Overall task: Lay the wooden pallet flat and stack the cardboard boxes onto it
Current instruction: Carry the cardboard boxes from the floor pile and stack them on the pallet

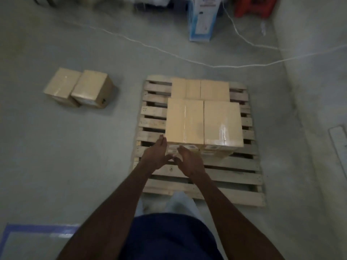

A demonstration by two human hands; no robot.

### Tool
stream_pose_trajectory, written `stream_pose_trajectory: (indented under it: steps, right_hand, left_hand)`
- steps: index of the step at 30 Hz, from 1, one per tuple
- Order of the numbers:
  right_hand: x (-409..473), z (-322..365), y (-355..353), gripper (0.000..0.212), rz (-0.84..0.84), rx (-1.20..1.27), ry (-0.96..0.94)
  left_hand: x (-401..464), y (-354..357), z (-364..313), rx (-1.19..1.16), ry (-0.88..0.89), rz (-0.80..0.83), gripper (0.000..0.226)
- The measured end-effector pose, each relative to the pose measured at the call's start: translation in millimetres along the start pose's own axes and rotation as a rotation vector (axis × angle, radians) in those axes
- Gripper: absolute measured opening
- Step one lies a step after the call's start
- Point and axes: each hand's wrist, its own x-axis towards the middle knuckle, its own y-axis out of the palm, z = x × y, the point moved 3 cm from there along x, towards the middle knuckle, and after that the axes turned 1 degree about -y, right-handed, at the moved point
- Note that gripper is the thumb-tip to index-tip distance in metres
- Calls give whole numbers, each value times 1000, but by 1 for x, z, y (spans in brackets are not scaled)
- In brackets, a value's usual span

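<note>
Flat slatted wooden pallet (pixel 234 177), taped cardboard boxes (pixel 203 121)

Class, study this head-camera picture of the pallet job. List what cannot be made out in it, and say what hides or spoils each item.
Head view only:
- Labels on the near faces of the stacked cardboard boxes: partly behind the left hand and right hand, too blurred to read.
- Middle of the flat wooden pallet: covered by the boxes.
- Tall blue-and-white carton: top cut off by the upper edge, print too small.
- Red object: cropped, unidentifiable.

flat pallet (pixel 187 182), stacked boxes (pixel 203 121), open hands nearby
</note>
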Motion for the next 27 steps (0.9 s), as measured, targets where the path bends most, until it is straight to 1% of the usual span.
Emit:
stream_pose_trajectory:
  steps: [3,6,8,10,12,15,18,20,22,24,27]
  right_hand:
    - [-5,37,-15,56,-24,-66,-92]
    - [-2,71,-24,52,-31,-106,-123]
    - [2,95,-25,50,-55,-117,-134]
    - [9,121,-23,50,-75,-128,-111]
    - [17,151,-18,49,-123,-130,-94]
    - [34,204,-7,43,-224,-106,-76]
    - [51,262,11,36,-278,-48,-4]
    - [59,303,27,34,-320,7,41]
    - [65,342,45,37,-362,58,88]
    - [73,380,65,45,-363,89,90]
    - [92,431,89,47,-293,45,68]
  left_hand:
    - [-24,-25,16,1,-34,-66,86]
    - [-44,-41,40,-15,-51,-107,84]
    - [-57,-51,62,-26,-50,-133,77]
    - [-70,-61,92,-39,-43,-173,65]
    - [-79,-74,130,-52,-43,-198,57]
    - [-95,-96,195,-109,-57,-288,49]
    - [-119,-118,267,-185,-41,-351,44]
    - [-139,-132,321,-212,-52,-352,39]
    - [-158,-147,372,-213,-76,-341,33]
    - [-175,-161,420,-206,-116,-340,29]
    - [-193,-178,482,-190,-171,-354,27]
